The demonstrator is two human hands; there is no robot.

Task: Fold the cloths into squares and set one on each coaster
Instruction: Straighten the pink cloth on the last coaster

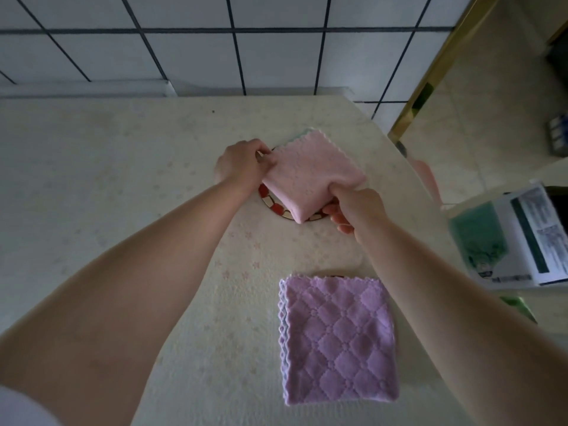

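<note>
So the pink cloth (310, 176) is already folded down into a thick square and it sits on the far coaster (273, 204), turned a bit like a diamond. You can only see the coaster's patterned red-and-white rim peeking out along the near-left edge of the cloth, plus a sliver on the far left. A bit of pale blue-green backing shows at the cloth's far corner.

Both hands are on it. The left hand (239, 167) has its fingers pressed together, pinching the cloth's left corner. The right hand (353, 210) pinches the near-right edge, thumb on top and the other fingers curled underneath. Looks to me like the placing step for this one, basically settling it onto the coaster.

Closer in and to the right, the purple quilted cloth (336, 339) lies folded square on the surface (123, 179). There's a thin dark edge poking out at its far side, which I'd guess is the second coaster, but it's too hidden to say for sure.

Off the surface on the right there's a booklet (522, 238) with green and white pages, not part of this.

Next move, as I see it: nudge the pink square so it's centred over the coaster, flatten it and let go with both hands without dragging a corner loose. The folded layers look puffy, so they could spring open if released carelessly.
</note>
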